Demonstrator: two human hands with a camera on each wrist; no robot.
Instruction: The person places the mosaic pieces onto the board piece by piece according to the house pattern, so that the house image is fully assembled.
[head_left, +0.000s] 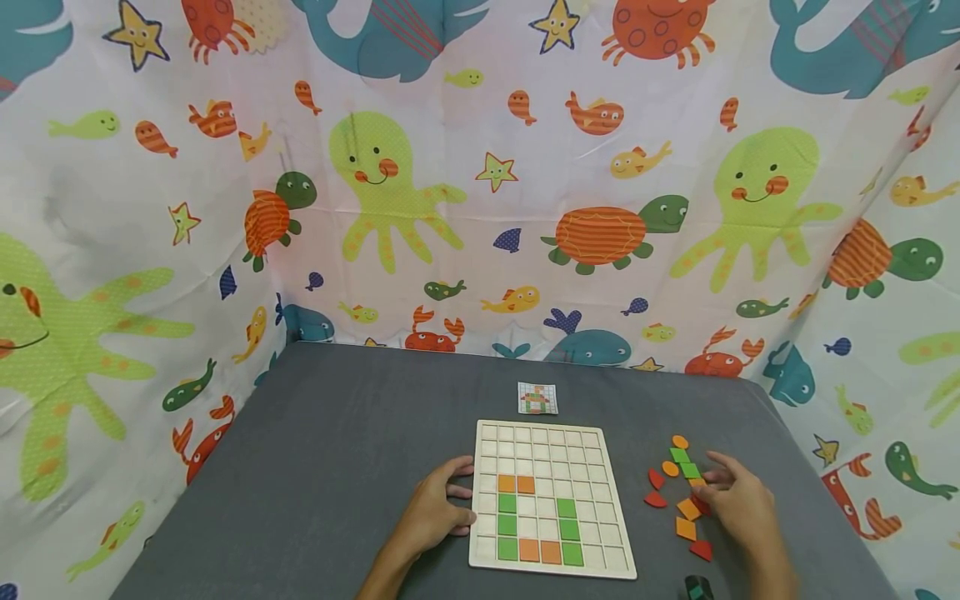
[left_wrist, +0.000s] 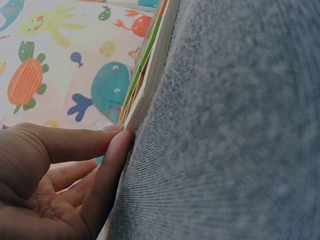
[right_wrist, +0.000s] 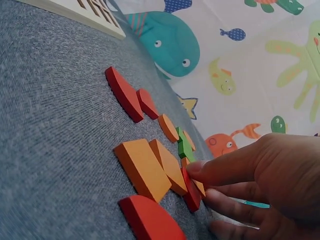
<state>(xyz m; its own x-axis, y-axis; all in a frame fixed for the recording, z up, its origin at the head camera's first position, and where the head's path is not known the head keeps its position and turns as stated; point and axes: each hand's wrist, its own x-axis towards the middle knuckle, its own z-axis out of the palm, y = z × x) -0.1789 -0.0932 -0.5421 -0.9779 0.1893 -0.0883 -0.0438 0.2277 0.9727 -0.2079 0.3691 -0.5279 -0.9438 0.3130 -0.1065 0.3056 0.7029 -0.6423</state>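
Observation:
A pale gridded board (head_left: 546, 506) lies on the table, with green and orange square tiles set in some of its cells. My left hand (head_left: 433, 507) rests against the board's left edge, thumb and fingertips touching its side. In the left wrist view, the thumb and a finger of the left hand (left_wrist: 75, 175) meet the board's edge (left_wrist: 145, 95). To the right, my right hand (head_left: 738, 498) is over a cluster of loose tiles. Its thumb touches a red tile (right_wrist: 191, 192), partly hidden in the head view; the other fingers are spread beyond it.
Loose orange squares (head_left: 686, 528), red rounded tiles (head_left: 656, 500), green squares (head_left: 679, 455) and orange discs (head_left: 679, 442) lie between board and right hand. A small printed pattern card (head_left: 537, 398) lies behind the board. A dark object (head_left: 698, 587) stands at the front. Patterned cloth (head_left: 465, 208) surrounds the table.

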